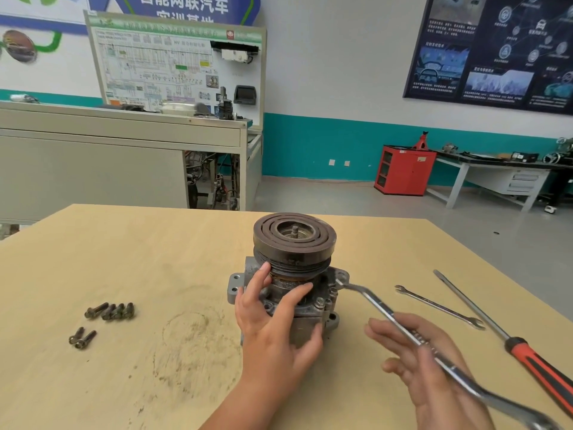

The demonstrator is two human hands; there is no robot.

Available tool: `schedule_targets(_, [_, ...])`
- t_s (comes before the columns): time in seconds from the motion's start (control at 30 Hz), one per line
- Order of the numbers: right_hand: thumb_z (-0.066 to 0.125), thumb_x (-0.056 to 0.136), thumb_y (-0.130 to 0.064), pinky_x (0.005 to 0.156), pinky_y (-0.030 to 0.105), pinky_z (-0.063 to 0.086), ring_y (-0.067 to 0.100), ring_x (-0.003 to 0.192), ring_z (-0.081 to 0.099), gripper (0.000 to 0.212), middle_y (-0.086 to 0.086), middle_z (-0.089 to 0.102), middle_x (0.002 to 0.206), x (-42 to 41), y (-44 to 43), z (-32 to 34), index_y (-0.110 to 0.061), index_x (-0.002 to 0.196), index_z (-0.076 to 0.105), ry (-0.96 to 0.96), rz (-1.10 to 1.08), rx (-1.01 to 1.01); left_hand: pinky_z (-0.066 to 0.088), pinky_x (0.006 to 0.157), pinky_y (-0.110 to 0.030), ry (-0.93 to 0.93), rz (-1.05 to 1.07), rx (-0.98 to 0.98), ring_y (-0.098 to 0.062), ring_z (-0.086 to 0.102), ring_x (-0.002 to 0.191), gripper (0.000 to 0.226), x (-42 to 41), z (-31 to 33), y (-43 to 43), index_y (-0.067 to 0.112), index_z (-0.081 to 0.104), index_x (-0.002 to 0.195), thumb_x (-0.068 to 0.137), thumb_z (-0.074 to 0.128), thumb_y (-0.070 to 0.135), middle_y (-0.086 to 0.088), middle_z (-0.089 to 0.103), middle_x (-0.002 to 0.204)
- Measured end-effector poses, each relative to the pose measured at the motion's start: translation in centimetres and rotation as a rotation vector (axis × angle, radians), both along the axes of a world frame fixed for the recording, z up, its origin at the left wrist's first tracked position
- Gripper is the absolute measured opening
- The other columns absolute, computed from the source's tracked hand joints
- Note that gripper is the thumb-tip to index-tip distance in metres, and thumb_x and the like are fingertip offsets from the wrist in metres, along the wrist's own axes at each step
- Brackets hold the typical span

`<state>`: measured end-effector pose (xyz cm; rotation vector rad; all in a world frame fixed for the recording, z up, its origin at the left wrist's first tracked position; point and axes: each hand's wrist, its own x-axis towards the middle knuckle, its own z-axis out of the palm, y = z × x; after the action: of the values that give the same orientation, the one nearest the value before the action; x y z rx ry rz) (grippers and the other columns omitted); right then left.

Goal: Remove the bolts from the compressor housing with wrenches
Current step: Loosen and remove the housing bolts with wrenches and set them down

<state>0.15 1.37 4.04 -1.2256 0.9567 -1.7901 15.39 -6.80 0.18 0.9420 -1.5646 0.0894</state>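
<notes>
The left hand (273,324) clasps the compressor housing (324,293) to steady it while the right hand (434,367), fingers straight, levers the wrench (387,315).

I have the compressor (294,274) standing upright near the middle of the table (155,259), pulley end on top. The left hand (273,324) wraps its near-left side. Well to the left, toward the table's left edge, lie the loose bolts (110,311) in one cluster, with a smaller cluster (82,338) just in front of it, nearer me. A ring wrench (403,324) runs from the compressor's right side toward the near right corner, lying across the right hand (424,361). Right of it lies an open-end wrench (440,307), then a screwdriver (502,333) closest to the right edge.
</notes>
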Motion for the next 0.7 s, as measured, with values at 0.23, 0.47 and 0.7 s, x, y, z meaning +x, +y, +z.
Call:
schedule_targets(0.23, [0.045, 0.075, -0.029, 0.061, 0.016, 0.051, 0.004, 0.089, 0.069, 0.030, -0.014, 0.074, 0.092, 0.9, 1.1, -0.9, -0.022, 0.099, 0.060, 0.384, -0.008, 0.013, 0.039, 0.090, -0.069, -0.002, -0.013, -0.002, 0.005, 0.019, 0.131, 0.042, 0.0, -0.2, -0.1, 0.034, 0.056, 0.112, 0.071, 0.063, 0.038, -0.001, 0.024, 0.139])
schedule_targets(0.47, [0.053, 0.083, -0.036, 0.045, 0.017, 0.043, 0.017, 0.055, 0.066, 0.020, 0.008, 0.073, 0.074, 0.4, -0.7, 0.7, -0.022, 0.086, 0.066, 0.201, -0.024, -0.004, 0.039, 0.090, -0.070, -0.015, -0.005, -0.022, -0.001, 0.022, 0.130, 0.032, 0.0, -0.3, -0.2, 0.027, 0.075, 0.100, 0.071, 0.063, 0.036, -0.005, 0.025, 0.140])
schedule_targets(0.7, [0.036, 0.100, -0.024, 0.046, 0.023, 0.028, 0.008, 0.039, 0.031, 0.035, -0.005, 0.040, 0.042, -2.4, -10.1, 1.1, -0.009, 0.089, 0.066, 0.136, 0.142, 0.262, 0.039, 0.090, -0.069, -0.008, -0.037, -0.023, 0.000, 0.022, 0.129, 0.031, 0.1, -0.1, 0.0, 0.041, 0.059, 0.103, 0.072, 0.064, 0.037, -0.004, 0.024, 0.140])
